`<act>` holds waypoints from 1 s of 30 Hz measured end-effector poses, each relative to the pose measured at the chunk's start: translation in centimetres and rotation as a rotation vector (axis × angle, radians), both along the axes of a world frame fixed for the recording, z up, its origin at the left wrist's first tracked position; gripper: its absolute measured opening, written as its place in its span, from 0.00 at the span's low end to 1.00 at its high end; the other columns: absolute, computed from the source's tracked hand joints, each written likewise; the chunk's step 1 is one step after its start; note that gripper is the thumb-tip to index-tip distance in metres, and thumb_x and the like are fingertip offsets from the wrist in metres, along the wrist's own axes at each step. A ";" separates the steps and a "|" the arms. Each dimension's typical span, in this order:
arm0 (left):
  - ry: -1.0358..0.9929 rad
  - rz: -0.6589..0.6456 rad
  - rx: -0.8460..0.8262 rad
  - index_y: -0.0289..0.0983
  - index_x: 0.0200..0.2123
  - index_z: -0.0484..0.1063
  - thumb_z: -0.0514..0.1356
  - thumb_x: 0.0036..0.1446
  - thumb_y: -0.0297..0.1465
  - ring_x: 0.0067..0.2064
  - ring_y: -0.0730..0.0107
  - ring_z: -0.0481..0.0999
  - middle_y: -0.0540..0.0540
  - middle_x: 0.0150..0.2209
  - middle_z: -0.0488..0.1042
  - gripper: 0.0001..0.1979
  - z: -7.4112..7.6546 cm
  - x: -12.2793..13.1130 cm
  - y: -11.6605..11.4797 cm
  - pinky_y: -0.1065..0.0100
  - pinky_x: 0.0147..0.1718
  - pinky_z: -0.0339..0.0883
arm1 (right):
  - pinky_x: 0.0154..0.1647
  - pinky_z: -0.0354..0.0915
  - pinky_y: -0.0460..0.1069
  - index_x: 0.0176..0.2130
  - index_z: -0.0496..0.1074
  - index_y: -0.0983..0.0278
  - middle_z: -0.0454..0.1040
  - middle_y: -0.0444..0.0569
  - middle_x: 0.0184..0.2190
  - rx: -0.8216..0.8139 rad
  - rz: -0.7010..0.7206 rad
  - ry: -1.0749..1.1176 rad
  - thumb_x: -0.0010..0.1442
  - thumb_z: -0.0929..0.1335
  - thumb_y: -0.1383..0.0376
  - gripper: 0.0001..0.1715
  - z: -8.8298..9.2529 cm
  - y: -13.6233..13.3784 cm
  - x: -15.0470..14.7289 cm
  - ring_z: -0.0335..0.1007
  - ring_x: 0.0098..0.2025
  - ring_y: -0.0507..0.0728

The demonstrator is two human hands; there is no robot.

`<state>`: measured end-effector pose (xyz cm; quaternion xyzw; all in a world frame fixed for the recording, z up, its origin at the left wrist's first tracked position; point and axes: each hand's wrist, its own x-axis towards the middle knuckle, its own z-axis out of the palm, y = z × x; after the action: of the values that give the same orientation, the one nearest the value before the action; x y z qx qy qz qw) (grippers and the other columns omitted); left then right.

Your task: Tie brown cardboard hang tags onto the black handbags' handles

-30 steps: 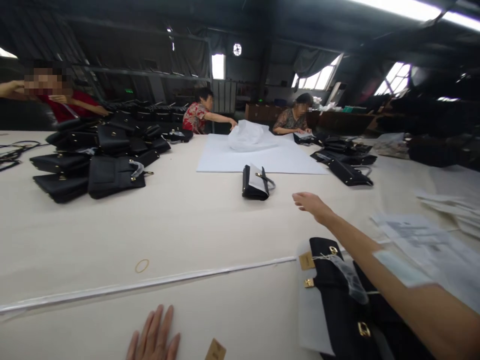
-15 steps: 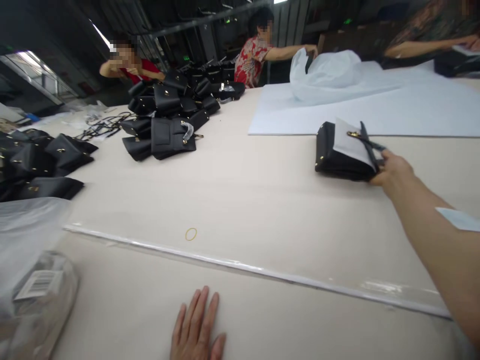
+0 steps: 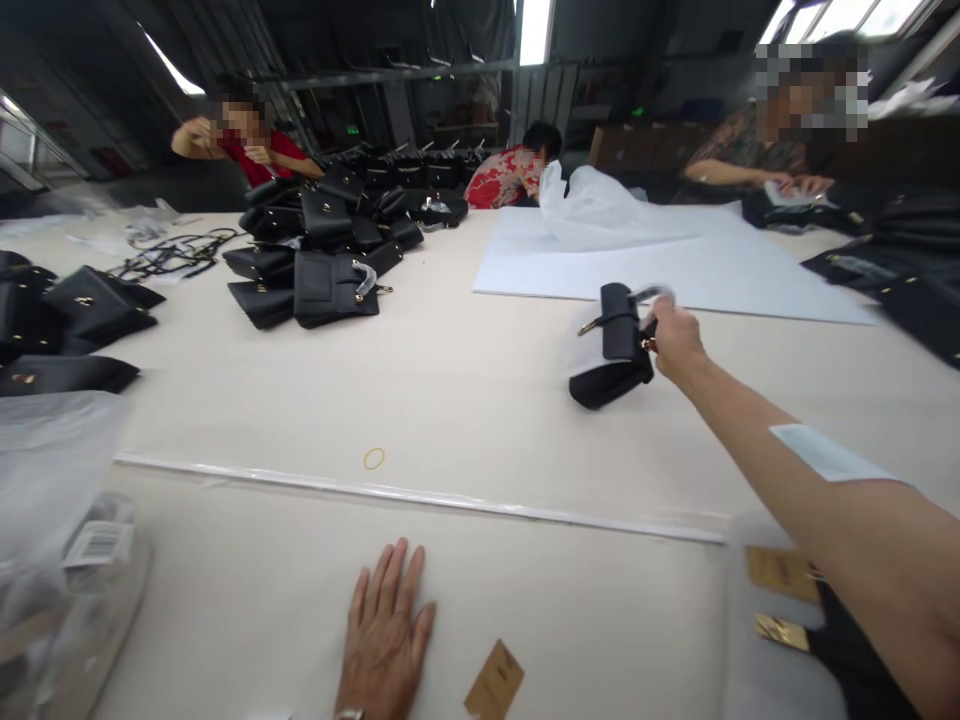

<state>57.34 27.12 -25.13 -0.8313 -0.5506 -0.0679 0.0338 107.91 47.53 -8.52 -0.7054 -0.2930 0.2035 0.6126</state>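
Note:
My right hand (image 3: pixel 677 342) reaches out over the table (image 3: pixel 480 400), its fingers closed round the handle of a small black handbag (image 3: pixel 609 385). The bag is tilted, with gold fittings and a white sheet against its side; the handle looks wrapped in clear film. Whether its base touches the table I cannot tell. My left hand (image 3: pixel 384 630) lies flat on the tabletop near me, fingers apart and holding nothing. To its right is a brown paper tag (image 3: pixel 495 682). A yellow rubber band (image 3: pixel 374 459) lies beyond it.
Black handbags (image 3: pixel 330 285) are heaped at the back left, with more bags (image 3: pixel 101 305) further left. Clear plastic packaging (image 3: pixel 60 560) sits at the near left. White foam sheets (image 3: pixel 517 265) bear a crumpled plastic bag (image 3: pixel 600 205). Several people (image 3: pixel 780 150) are across the table.
My right hand has drawn the handbag leftward and turned it, and now grips it by the handle. My view has swung right, bringing the brown tag in. My left hand stays flat.

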 end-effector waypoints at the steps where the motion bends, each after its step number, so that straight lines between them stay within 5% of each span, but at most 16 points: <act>1: -0.018 0.009 -0.015 0.42 0.65 0.59 0.48 0.63 0.36 0.67 0.59 0.58 0.46 0.67 0.59 0.26 0.3 0.4 0.1 0.53 0.68 0.39 | 0.22 0.57 0.45 0.21 0.59 0.61 0.62 0.41 0.18 -0.013 0.026 -0.038 0.68 0.59 0.60 0.24 1.4 -1.4 -1.3 0.58 0.20 0.49; 5: -0.083 0.033 -0.123 0.39 0.64 0.61 0.48 0.64 0.35 0.68 0.55 0.56 0.42 0.67 0.58 0.26 1.9 1.7 0.4 0.48 0.67 0.43 | 0.22 0.56 0.45 0.21 0.63 0.62 0.65 0.43 0.19 -0.122 0.136 -0.207 0.66 0.63 0.54 0.25 6.0 -10.6 -7.0 0.58 0.21 0.49; 11: -0.179 0.053 -0.251 0.35 0.65 0.57 0.49 0.65 0.35 0.70 0.52 0.49 0.37 0.69 0.53 0.27 3.8 2.9 0.5 0.46 0.67 0.37 | 0.19 0.54 0.46 0.24 0.63 0.61 0.64 0.42 0.21 -0.263 0.100 -0.276 0.64 0.61 0.44 0.28 10.7 -30.4 -17.1 0.56 0.21 0.50; 14: -0.267 0.035 -0.325 0.34 0.64 0.58 0.50 0.65 0.34 0.70 0.52 0.47 0.38 0.69 0.53 0.26 5.0 2.8 0.4 0.47 0.68 0.34 | 0.19 0.57 0.46 0.23 0.62 0.59 0.63 0.42 0.20 -0.360 0.021 -0.322 0.63 0.60 0.42 0.29 10.6 -39.1 -23.2 0.56 0.20 0.51; 17: -0.308 -0.026 -0.367 0.37 0.59 0.65 0.50 0.66 0.33 0.66 0.58 0.57 0.40 0.64 0.64 0.20 6.6 1.9 -0.4 0.55 0.66 0.44 | 0.19 0.60 0.48 0.24 0.63 0.58 0.64 0.43 0.19 -0.408 -0.059 -0.306 0.62 0.59 0.41 0.28 7.2 -45.0 -28.5 0.60 0.20 0.53; 22: -0.302 -0.116 -0.457 0.40 0.39 0.74 0.54 0.64 0.39 0.49 0.61 0.71 0.44 0.43 0.77 0.12 8.3 0.9 -4.4 0.62 0.50 0.60 | 0.18 0.64 0.49 0.25 0.64 0.59 0.66 0.43 0.18 -0.482 -0.006 -0.221 0.60 0.60 0.41 0.28 1.4 -48.1 -33.4 0.65 0.20 0.56; 26: -0.293 -0.115 -0.553 0.37 0.35 0.74 0.61 0.57 0.37 0.47 0.57 0.72 0.42 0.40 0.76 0.09 8.0 2.2 -6.7 0.59 0.47 0.60 | 0.18 0.66 0.49 0.29 0.65 0.59 0.67 0.42 0.20 -0.525 0.041 -0.124 0.59 0.62 0.41 0.26 2.2 -47.4 -34.0 0.66 0.20 0.55; 30: -0.363 -0.088 -0.639 0.35 0.29 0.72 0.61 0.54 0.28 0.49 0.54 0.71 0.39 0.41 0.76 0.03 8.1 3.7 -6.4 0.54 0.50 0.59 | 0.27 0.73 0.51 0.45 0.69 0.63 0.76 0.49 0.33 -0.490 0.020 -0.131 0.56 0.65 0.42 0.30 4.2 -48.2 -33.9 0.74 0.30 0.59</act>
<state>61.04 20.69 -17.06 -0.7972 -0.5049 -0.0403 -0.3286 74.00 -0.64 -4.34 -0.8415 -0.2810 0.2284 0.4009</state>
